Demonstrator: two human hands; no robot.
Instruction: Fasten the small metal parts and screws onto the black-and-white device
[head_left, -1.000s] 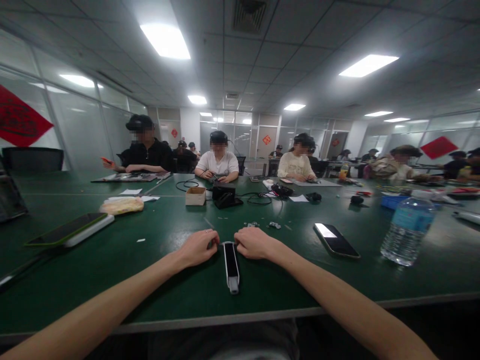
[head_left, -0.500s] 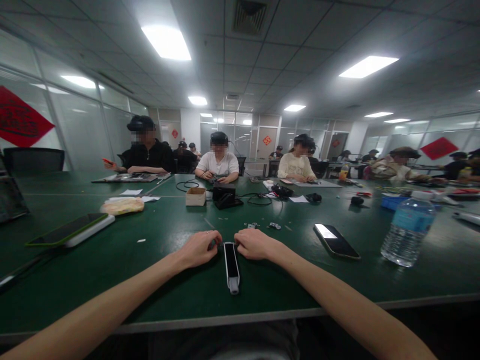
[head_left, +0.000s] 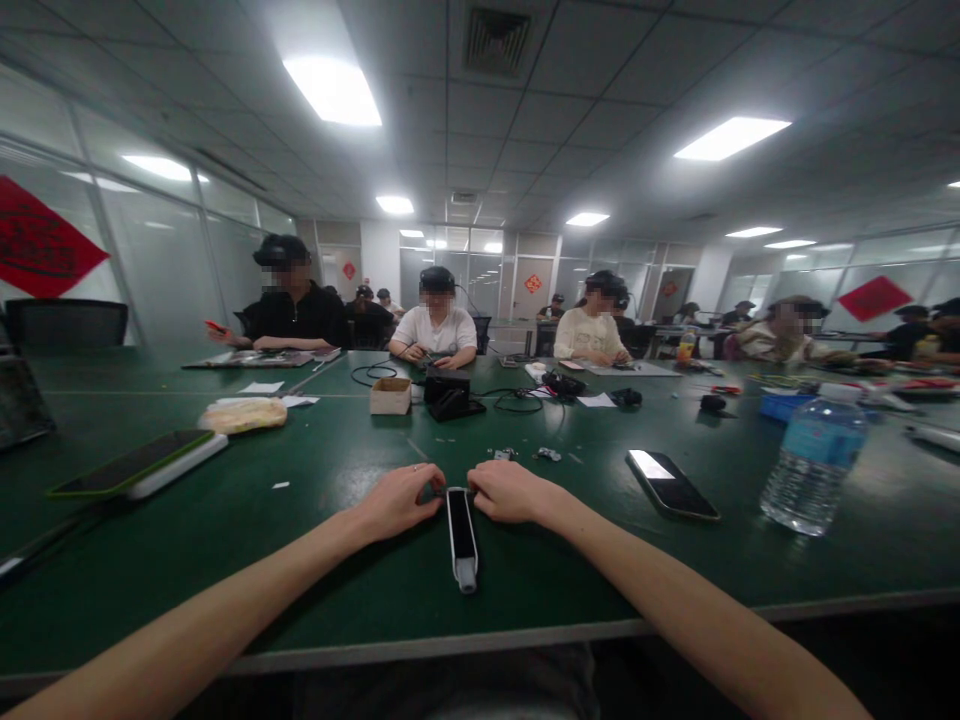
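A slim black-and-white stick-shaped device [head_left: 461, 533] lies lengthwise on the green table [head_left: 315, 560], pointing toward me. My left hand [head_left: 397, 501] rests at the left of its far end, fingers curled against it, a ring on one finger. On the other side, my right hand [head_left: 508, 490] pinches the same far end. Small metal parts [head_left: 525, 454] lie just beyond the hands.
A phone [head_left: 671, 483] and a water bottle [head_left: 814, 460] sit to my right. Left are a phone on a white case [head_left: 139, 464] and a bagged item [head_left: 244, 414]. A cardboard box [head_left: 391, 394], black gear and cables lie mid-table. Several people sit across.
The view has shifted slightly. Both hands stay at the device's far end with barely any movement.
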